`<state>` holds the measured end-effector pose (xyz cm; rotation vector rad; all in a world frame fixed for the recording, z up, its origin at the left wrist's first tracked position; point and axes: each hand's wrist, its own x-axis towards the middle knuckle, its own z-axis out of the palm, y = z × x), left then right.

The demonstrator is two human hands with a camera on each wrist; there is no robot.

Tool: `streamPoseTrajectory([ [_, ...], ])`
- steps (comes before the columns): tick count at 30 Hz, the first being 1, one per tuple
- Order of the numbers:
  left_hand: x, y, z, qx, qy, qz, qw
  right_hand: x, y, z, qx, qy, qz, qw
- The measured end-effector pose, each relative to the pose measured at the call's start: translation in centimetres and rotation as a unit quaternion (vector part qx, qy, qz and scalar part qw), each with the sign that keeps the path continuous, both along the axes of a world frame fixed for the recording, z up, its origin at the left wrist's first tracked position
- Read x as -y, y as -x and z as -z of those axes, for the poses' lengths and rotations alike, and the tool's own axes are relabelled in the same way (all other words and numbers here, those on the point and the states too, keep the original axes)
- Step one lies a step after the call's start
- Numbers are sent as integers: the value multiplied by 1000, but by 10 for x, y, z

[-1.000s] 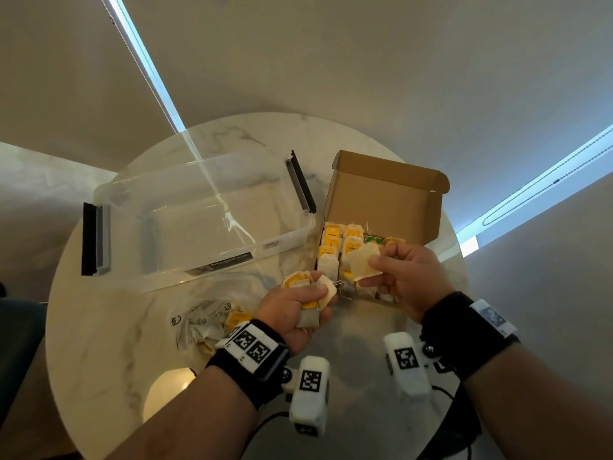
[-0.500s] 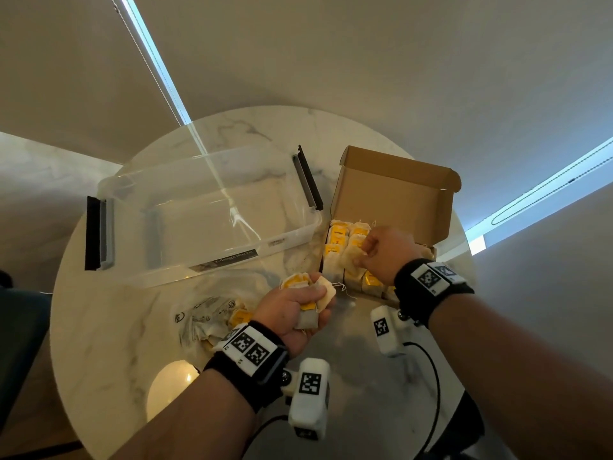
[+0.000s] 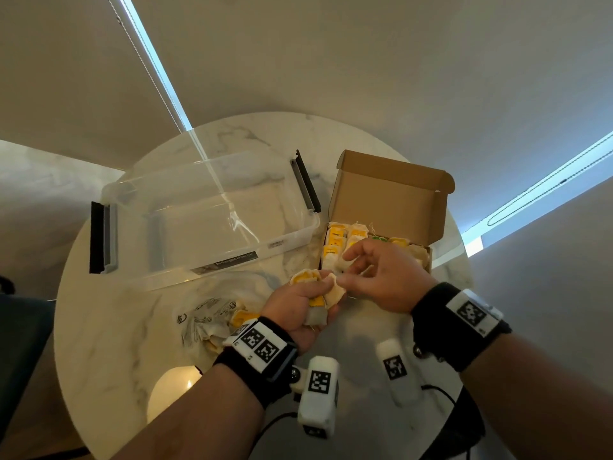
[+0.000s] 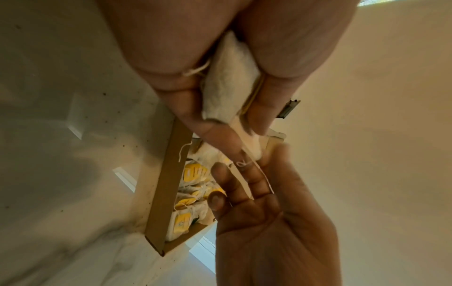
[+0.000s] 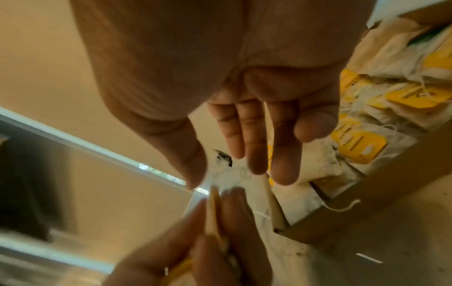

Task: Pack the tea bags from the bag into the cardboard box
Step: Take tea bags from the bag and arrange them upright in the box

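My left hand [image 3: 318,293] grips a bunch of tea bags [image 3: 303,277] with yellow tags just in front of the open cardboard box [image 3: 388,200]. In the left wrist view that hand [image 4: 229,116] squeezes a white tea bag [image 4: 229,87]. My right hand [image 3: 345,273] reaches across to the bunch with straight fingers. Its thumb and fingertips [image 5: 257,164] lie at either side of a tea bag's top [image 5: 228,180]; no firm pinch shows. Several tea bags [image 3: 338,234] lie in rows inside the box [image 5: 367,212]. A crumpled plastic bag [image 3: 205,320] holding more tea bags lies behind my left wrist.
A clear plastic bin [image 3: 185,254] with black handles stands to the left of the box on the round marble table [image 3: 116,327]. Bare tabletop lies in front of the box and near the front edge.
My right hand carried a tea bag into the box, left it there, and has come back empty to the bunch. The left hand stayed put with its bunch.
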<state>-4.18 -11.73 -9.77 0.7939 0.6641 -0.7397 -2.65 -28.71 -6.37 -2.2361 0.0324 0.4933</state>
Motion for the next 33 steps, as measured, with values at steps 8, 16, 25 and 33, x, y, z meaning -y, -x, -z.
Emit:
streamPoseTrajectory([
  [8, 4, 0, -5, -95, 44, 94, 990, 11, 17, -2, 62, -49, -113, 990],
  [16, 2, 3, -3, -93, 16, 78, 992, 32, 13, -4, 76, -113, 139, 981],
  [25, -8, -3, 8, -76, -14, 49, 996, 32, -10, 14, -66, 10, 68, 995],
  [33, -7, -8, 16, -73, -56, 50, 995, 12, -38, 45, -23, 168, 15, 985],
])
